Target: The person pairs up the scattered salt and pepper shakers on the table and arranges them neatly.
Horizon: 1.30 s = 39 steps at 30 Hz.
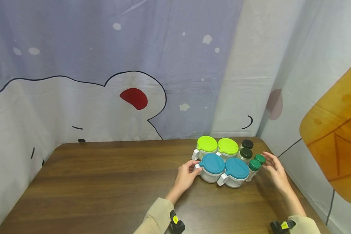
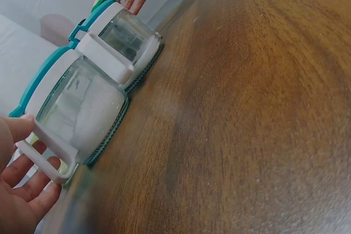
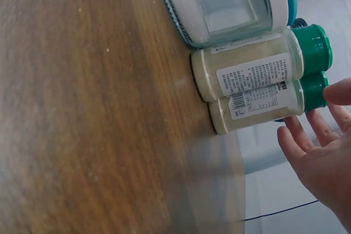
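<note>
Well, the left hand (image 1: 185,177) is gripping the handle (image 2: 40,163) of the left blue-lidded jar (image 1: 213,163), while the right hand (image 1: 276,174) is holding nothing, fingers loosely spread, thumb by the top of the far green-capped bottle (image 3: 263,103). That jar is standing at the near left of a tight cluster on the counter's (image 1: 105,182) far right. The right blue-lidded jar (image 1: 237,168) is sitting just beside it, so a rightward shove could be driving it into the near green-capped bottle (image 3: 253,74). Both bottles are looking tall and narrow; I'm thinking a careless thumb could be tipping one. Beyond, two lime-lidded jars (image 1: 207,144) and two dark-capped bottles (image 1: 246,153) are crowding close, liable to jostling.
</note>
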Tool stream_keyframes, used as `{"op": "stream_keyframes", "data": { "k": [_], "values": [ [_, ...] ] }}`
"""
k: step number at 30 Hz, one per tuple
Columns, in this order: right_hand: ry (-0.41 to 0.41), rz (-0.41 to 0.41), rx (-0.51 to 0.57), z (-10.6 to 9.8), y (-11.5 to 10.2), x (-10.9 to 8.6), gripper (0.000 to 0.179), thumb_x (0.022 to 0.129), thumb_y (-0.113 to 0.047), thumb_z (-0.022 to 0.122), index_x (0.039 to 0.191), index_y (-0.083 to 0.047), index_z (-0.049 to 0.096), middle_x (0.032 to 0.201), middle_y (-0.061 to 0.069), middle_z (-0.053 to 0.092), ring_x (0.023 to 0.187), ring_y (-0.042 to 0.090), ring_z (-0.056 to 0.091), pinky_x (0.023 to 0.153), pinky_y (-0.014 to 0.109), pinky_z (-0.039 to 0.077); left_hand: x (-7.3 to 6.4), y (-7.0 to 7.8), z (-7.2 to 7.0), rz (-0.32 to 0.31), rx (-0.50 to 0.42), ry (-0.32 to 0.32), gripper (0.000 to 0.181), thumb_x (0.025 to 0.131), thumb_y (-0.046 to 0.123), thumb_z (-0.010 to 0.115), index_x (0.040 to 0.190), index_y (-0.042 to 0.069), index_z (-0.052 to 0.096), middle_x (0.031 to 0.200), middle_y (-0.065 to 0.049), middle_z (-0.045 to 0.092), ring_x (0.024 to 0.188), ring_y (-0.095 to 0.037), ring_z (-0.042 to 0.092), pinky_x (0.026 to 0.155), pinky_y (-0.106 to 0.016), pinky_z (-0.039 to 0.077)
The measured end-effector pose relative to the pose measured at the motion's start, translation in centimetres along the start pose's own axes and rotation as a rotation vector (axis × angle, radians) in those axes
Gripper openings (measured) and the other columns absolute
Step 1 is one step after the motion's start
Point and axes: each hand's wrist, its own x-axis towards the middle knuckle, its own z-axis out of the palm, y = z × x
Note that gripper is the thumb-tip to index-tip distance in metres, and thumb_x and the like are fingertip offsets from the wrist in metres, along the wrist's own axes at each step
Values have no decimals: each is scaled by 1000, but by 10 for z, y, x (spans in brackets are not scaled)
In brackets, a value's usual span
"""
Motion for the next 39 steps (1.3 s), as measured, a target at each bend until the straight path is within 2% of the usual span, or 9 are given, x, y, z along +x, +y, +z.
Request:
{"op": "stream_keyframes", "data": {
  "k": [2, 9, 19, 24, 32, 39],
  "values": [
    [-3, 12, 11, 0, 2, 0, 49, 89, 17, 40, 137, 7, 38, 120, -20, 55, 103, -8, 55, 81, 5, 45, 0, 0, 0, -4, 3, 2, 23, 88, 13, 69, 108, 1, 69, 98, -14, 72, 91, -21, 67, 81, -29, 57],
    [12, 39, -158, 2, 8, 2, 53, 89, 11, 55, 138, 8, 36, 117, -27, 50, 105, -11, 50, 85, 2, 42, 0, 0, 0, -14, 8, 4, 22, 88, 12, 69, 107, 2, 69, 98, -13, 72, 90, -20, 67, 80, -25, 56],
    [8, 73, -119, 2, 10, 5, 52, 89, 10, 56, 138, 8, 37, 116, -29, 52, 104, -12, 50, 83, 2, 44, 0, -5, -1, -18, -10, 10, 21, 88, 8, 67, 108, 1, 68, 103, -14, 72, 92, -21, 67, 80, -23, 56],
    [22, 95, -151, 1, 10, 4, 51, 90, 6, 58, 138, 5, 39, 114, -31, 51, 103, -13, 49, 83, 2, 43, 0, -6, -2, -19, -22, 4, 20, 88, 7, 67, 108, 0, 68, 102, -15, 71, 92, -21, 67, 79, -23, 56],
    [38, 66, -171, 1, 12, 5, 49, 90, 6, 58, 136, 3, 43, 112, -28, 53, 100, -13, 52, 84, 1, 43, 0, -6, -5, -40, -25, 4, 21, 89, 8, 66, 108, 0, 68, 101, -14, 71, 92, -20, 66, 79, -24, 56],
    [53, 64, -187, 1, 15, 9, 48, 90, 3, 60, 135, 8, 42, 111, -26, 54, 99, -13, 52, 84, 2, 43, -1, -6, -7, -39, -13, -1, 24, 89, 17, 69, 106, 1, 68, 97, -13, 71, 89, -19, 66, 78, -24, 56]
  ]
}}
